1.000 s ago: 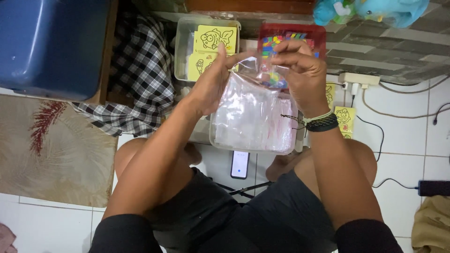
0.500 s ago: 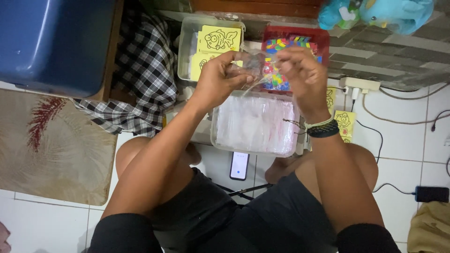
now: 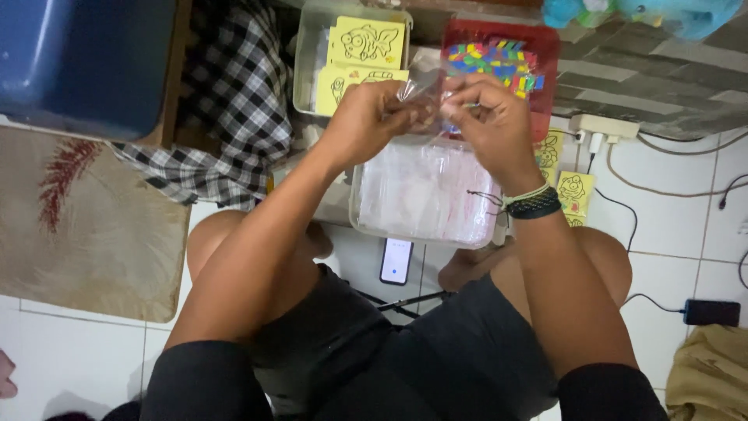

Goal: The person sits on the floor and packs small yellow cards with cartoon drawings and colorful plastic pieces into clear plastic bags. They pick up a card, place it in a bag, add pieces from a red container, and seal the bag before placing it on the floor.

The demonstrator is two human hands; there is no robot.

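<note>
Left hand point(image 3: 366, 117) and right hand point(image 3: 487, 117) pinching a small crumpled clear plastic bag point(image 3: 425, 97) between closed fingers, above a clear plastic tub of stacked bags point(image 3: 425, 195), red tray of coloured pieces point(image 3: 545, 47) behind.

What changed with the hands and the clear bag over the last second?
Both hands, left hand and right hand, closed toward each other and now pinch a small clear bag between them. The clear bin of bags stayed in front of the knees; the red tray and yellow cards are unmoved.
</note>
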